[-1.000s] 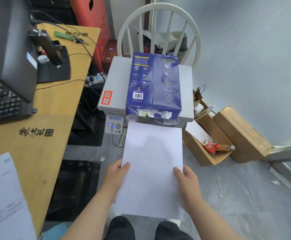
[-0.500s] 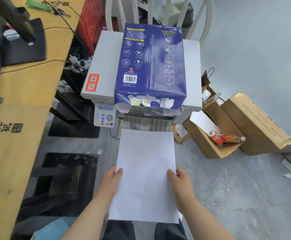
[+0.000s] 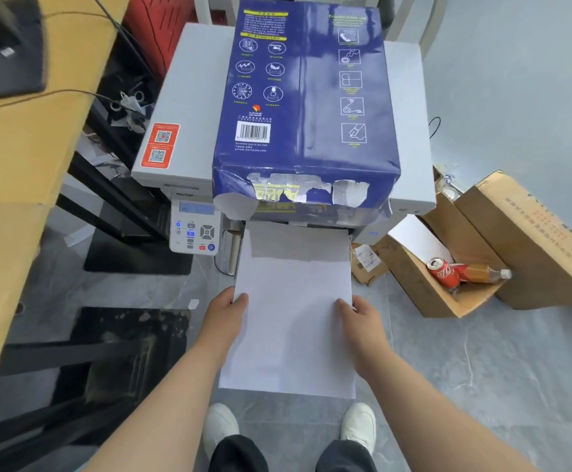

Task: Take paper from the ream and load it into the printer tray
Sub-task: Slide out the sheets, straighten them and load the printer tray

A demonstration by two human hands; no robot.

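Observation:
A blue paper ream (image 3: pixel 306 97) with a torn front end lies on top of the grey printer (image 3: pixel 189 107). Below the ream, the far edge of a white paper stack (image 3: pixel 295 301) reaches into the printer's front opening, in shadow. My left hand (image 3: pixel 226 318) grips the stack's left edge and my right hand (image 3: pixel 363 321) grips its right edge, thumbs on top. The tray itself is hidden under the paper.
The printer's control panel (image 3: pixel 196 226) hangs at the front left. A wooden desk (image 3: pixel 22 158) runs along the left with cables behind it. Open cardboard boxes (image 3: pixel 465 267) holding a red can and a bottle stand on the floor to the right. My white shoes show below.
The view has dropped and come closer to the printer. The paper stack, held in both hands, has moved forward and its far edge is now under the printer's front.

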